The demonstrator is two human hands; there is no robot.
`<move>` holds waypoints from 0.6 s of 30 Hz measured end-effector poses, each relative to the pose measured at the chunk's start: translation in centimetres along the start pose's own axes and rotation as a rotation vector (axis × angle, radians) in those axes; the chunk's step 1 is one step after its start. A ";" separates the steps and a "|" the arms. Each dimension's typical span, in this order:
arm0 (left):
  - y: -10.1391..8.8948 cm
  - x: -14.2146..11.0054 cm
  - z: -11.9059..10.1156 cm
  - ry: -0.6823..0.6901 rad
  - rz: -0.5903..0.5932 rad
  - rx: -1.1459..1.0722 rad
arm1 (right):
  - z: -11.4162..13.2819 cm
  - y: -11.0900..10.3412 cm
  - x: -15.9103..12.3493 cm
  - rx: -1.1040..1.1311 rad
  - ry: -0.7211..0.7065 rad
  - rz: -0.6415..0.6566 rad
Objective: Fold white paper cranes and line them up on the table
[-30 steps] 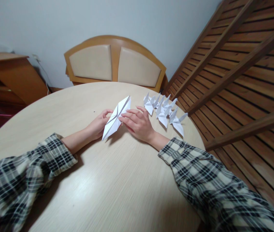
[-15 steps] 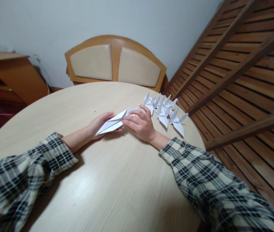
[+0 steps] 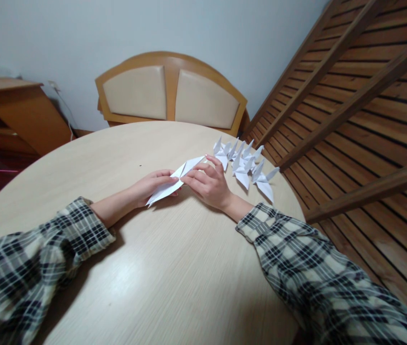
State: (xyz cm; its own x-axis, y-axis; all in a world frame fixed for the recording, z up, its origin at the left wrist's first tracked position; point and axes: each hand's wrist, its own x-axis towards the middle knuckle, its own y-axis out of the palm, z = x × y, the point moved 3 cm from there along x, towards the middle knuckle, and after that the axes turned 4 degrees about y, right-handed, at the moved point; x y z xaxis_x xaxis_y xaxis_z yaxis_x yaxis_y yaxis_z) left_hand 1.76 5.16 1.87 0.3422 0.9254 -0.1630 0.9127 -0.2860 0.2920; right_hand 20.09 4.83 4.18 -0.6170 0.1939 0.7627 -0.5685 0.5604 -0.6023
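Note:
A folded white sheet of paper [image 3: 163, 190], long and pointed at both ends, is held between my two hands over the table. My left hand [image 3: 150, 186] grips its near-left half, thumb on top and fingers partly hidden beneath. At the middle and far-right half of the paper, my right hand [image 3: 211, 184] pinches with thumb and fingertips. Several finished white paper cranes [image 3: 241, 167] stand grouped just beyond my right hand.
The round light-wood table [image 3: 174, 273] spreads beneath my forearms. A wooden headboard [image 3: 170, 91] with two cream panels rises behind it. Dark slatted wood [image 3: 361, 124] borders the right side, and a brown desk [image 3: 27, 115] stands at the left.
My left thumb has moved from the far edge onto the top of the paper. The paper has tilted, with its near tip shifted slightly right. The cranes are unmoved.

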 end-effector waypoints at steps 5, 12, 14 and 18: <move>0.1 0.0 0.1 -0.010 -0.001 -0.002 | -0.2 0.2 0.0 0.021 -0.030 0.070; 0.1 0.2 0.1 -0.037 0.024 0.027 | -0.5 0.2 0.1 0.048 -0.042 0.110; 0.0 0.2 0.2 -0.041 0.043 0.035 | -0.5 0.2 0.1 0.065 -0.016 0.120; -0.2 0.3 0.3 -0.049 0.085 0.052 | -0.4 0.2 0.2 0.090 0.032 0.128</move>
State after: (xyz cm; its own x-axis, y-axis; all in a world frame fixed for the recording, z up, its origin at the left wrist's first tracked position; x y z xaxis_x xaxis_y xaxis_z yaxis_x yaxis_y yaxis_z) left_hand 1.78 5.36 1.50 0.4282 0.8843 -0.1861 0.8898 -0.3767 0.2574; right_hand 20.11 5.32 4.28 -0.6704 0.2856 0.6848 -0.5340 0.4550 -0.7126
